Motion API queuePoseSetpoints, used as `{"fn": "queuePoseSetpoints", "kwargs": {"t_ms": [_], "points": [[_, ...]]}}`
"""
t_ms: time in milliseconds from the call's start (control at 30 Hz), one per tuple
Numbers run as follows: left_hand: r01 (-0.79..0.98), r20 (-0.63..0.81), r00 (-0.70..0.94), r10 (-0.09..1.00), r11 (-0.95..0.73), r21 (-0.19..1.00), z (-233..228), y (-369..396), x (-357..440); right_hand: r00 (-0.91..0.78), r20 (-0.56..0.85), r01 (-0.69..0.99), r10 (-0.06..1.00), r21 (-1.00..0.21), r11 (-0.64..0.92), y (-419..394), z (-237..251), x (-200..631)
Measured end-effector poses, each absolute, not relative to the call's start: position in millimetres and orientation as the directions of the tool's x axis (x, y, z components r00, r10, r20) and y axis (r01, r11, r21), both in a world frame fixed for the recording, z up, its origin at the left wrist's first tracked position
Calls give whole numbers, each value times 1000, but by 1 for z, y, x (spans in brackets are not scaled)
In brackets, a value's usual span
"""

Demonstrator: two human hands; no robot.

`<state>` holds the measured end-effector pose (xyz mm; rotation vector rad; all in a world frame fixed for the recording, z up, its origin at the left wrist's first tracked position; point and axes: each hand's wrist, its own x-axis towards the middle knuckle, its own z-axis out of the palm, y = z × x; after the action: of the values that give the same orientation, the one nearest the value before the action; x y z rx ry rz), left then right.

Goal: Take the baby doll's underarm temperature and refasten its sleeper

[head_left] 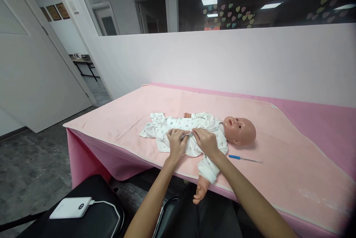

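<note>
We've got baby doll [239, 130] lying face-up on pink mat [278, 149], onesie [183, 128] already on. Left hand [175, 143] and right hand [205, 141] both pinching onesie front at belly, closure looks half done. Thermometer [244, 158] untouched nearby.

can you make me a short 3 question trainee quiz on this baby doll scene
1. True or false: both hands rest on the white printed cotton romper of the bald plastic baby doll.
2. Which thing lies on the pink cloth-covered table beside the doll's head?
A. slim blue-handled thermometer-like stick
B. scissors
C. bottle
3. Fill in: the white rectangular power bank lies on a black ____.

Key
1. True: the left hand and the right hand pinch the fabric at the doll's middle.
2. A
3. Seat, by its look, at lower left.
</note>
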<state>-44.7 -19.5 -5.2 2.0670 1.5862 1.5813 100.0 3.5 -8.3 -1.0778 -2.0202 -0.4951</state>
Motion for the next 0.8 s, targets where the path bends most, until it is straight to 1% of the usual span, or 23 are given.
{"fn": "queuePoseSetpoints", "kwargs": {"t_ms": [133, 267, 333, 433, 500, 533, 600, 700, 800], "points": [[649, 649, -84, 756, -453, 611, -5, -19, -44, -378, 774, 818, 509, 22, 574, 2, -7, 100], [679, 659, -110, 744, -428, 596, -7, -19, -45, -376, 770, 817, 516, 13, 576, 2, -6, 100], [688, 662, -178, 728, -389, 612, -8, -19, -46, -351, 776, 823, 525, -11, 567, 3, -7, 99], [664, 658, -318, 683, -335, 669, -7, -19, -48, -318, 786, 830, 530, -40, 557, 3, -7, 99], [661, 674, -358, 646, -335, 672, -7, -20, -49, -314, 790, 830, 527, -42, 557, 3, -7, 99], [670, 692, -348, 632, -348, 655, -7, -21, -49, -314, 790, 830, 527, -41, 557, 2, -7, 99], [700, 729, -278, 625, -388, 599, -6, -22, -47, -315, 785, 832, 534, -42, 553, 2, -6, 99], [737, 741, -143, 656, -429, 522, -5, -24, -43, -322, 774, 835, 545, -38, 548, 2, -6, 100], [770, 723, -64, 688, -427, 475, -3, -25, -39, -323, 772, 837, 547, -36, 545, 3, -8, 100]]}}
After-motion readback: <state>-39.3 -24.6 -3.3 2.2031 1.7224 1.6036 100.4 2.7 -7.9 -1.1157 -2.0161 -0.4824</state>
